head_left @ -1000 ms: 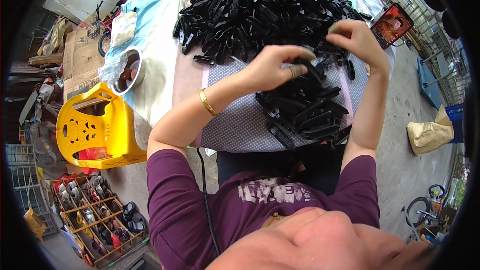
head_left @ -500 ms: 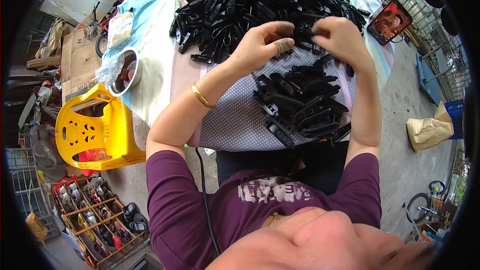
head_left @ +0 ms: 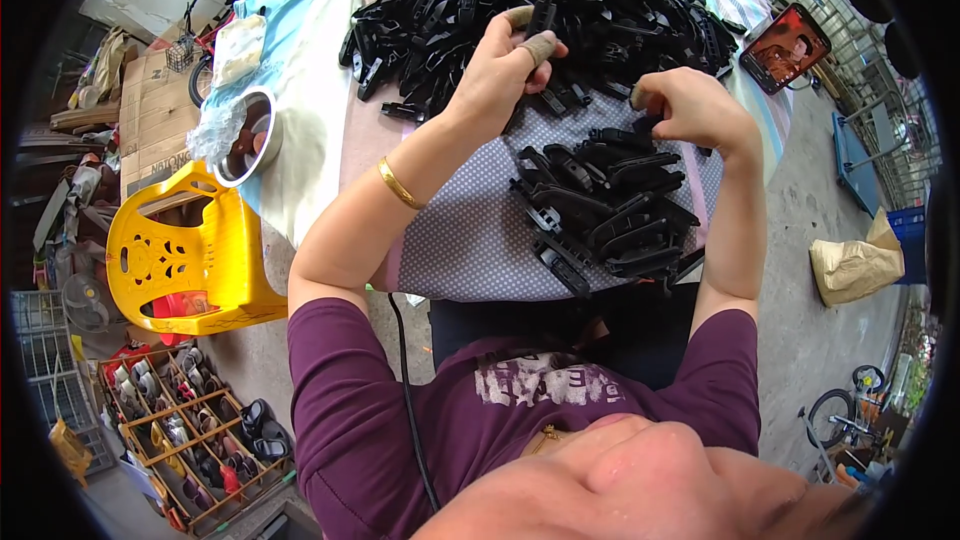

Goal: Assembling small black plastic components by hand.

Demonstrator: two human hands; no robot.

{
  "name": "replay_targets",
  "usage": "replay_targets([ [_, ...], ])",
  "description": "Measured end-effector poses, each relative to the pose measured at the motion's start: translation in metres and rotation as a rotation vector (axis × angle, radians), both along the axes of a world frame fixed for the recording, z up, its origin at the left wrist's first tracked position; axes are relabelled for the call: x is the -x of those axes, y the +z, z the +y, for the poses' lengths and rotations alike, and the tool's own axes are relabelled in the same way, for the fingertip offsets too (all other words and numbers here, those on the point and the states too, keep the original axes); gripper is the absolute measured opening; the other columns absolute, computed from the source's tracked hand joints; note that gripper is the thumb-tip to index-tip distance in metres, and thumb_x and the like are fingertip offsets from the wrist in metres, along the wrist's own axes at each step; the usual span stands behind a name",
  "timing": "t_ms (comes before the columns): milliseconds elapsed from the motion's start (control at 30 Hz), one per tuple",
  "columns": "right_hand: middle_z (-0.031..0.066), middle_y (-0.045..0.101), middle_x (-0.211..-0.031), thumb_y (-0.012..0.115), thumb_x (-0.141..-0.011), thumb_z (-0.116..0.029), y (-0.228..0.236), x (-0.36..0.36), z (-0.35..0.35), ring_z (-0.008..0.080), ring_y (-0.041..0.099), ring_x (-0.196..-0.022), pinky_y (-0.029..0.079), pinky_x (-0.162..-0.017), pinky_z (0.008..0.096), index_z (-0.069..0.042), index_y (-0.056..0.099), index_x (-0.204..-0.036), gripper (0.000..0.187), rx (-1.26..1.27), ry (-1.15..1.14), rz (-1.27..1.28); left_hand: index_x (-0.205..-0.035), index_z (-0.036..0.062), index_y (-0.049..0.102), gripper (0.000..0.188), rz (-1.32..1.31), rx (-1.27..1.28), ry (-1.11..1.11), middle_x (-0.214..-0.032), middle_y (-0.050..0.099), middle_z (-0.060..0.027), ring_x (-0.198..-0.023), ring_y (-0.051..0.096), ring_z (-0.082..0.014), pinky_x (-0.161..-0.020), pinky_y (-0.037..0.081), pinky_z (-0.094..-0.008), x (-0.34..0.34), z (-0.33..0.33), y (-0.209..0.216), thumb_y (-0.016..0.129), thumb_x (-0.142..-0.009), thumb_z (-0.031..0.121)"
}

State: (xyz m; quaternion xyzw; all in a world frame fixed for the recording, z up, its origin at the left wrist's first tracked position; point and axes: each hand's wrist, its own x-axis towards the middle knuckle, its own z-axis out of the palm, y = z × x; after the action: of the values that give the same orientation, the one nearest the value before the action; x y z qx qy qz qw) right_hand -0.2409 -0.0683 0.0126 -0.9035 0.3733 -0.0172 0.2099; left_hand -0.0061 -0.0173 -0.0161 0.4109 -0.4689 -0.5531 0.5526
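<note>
My left hand (head_left: 505, 65) is closed on a slim black plastic part (head_left: 543, 15), pinched between thumb and fingers and pointing up. Tape wraps its thumb and a fingertip. A gold bangle sits on that forearm. My right hand (head_left: 697, 112) is closed at the far edge of the smaller heap, its fingers bent round another black plastic part (head_left: 645, 124), mostly hidden by the hand. Beyond both hands spreads a large pile of black plastic parts (head_left: 450, 30). Nearer to me, a smaller heap of similar parts (head_left: 610, 205) lies on the dotted cloth (head_left: 455, 240).
A phone (head_left: 786, 48) stands at the table's right side. To the left are a metal bowl (head_left: 268, 155) with a plastic bag, a yellow chair (head_left: 235, 250) and a shoe rack (head_left: 165, 420). A black cable (head_left: 405, 370) hangs beside me. A paper sack (head_left: 855, 265) stands on the floor at right.
My left hand has turned upward and moved slightly left, now showing a black plastic part in its grip. My right hand has come down toward the smaller heap, away from the large pile.
</note>
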Motion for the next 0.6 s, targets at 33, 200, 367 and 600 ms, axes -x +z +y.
replay_targets([
  [33, 0.0116, 0.066, -0.078, 0.069, -0.062, -0.008, 0.0, -0.005, 0.002, 0.0255, 0.064, -0.075, 0.051, -0.068, 0.0318, -0.004, 0.065, -0.09, 0.028, 0.096, -0.026, 0.136, -0.127, -0.0029, 0.034, 0.041, -0.026, 0.006, 0.018, -0.094, 0.057, -0.0087, -0.063, 0.046, -0.0056, -0.059, 0.041, -0.0182, 0.002, 0.001, 0.002, 0.052, -0.094, 0.015],
  [200, 0.0084, 0.06, -0.073, 0.067, -0.066, -0.004, -0.004, -0.006, -0.003, 0.015, 0.059, -0.067, 0.048, -0.064, 0.0261, -0.002, 0.065, -0.093, 0.027, 0.119, 0.001, -0.287, -0.122, -0.0026, 0.042, 0.033, -0.034, -0.036, -0.057, -0.094, 0.059, -0.01, -0.069, 0.054, -0.0093, -0.061, 0.045, -0.0206, -0.002, 0.001, -0.001, 0.05, -0.095, 0.016],
  [367, 0.0073, 0.061, -0.096, 0.064, -0.071, 0.004, -0.002, -0.027, 0.007, 0.016, 0.06, -0.089, 0.048, -0.074, 0.0252, 0.0, 0.066, -0.1, 0.029, 0.295, 0.174, -0.714, -0.122, -0.0011, 0.047, 0.032, 0.165, -0.244, -0.173, -0.087, 0.06, -0.0095, -0.064, 0.057, -0.0139, -0.055, 0.048, -0.0243, 0.003, 0.004, 0.0, 0.041, -0.099, 0.021],
  [600, 0.0089, 0.062, -0.094, 0.07, -0.07, 0.001, -0.008, -0.047, 0.017, 0.0226, 0.061, -0.086, 0.051, -0.072, 0.0299, -0.001, 0.067, -0.092, 0.023, 0.709, 0.235, -0.629, -0.112, -0.0009, 0.045, 0.037, 0.132, -0.204, -0.221, -0.085, 0.06, -0.0121, -0.06, 0.057, -0.0136, -0.049, 0.045, -0.0241, 0.0, 0.008, 0.002, 0.033, -0.101, 0.033],
])
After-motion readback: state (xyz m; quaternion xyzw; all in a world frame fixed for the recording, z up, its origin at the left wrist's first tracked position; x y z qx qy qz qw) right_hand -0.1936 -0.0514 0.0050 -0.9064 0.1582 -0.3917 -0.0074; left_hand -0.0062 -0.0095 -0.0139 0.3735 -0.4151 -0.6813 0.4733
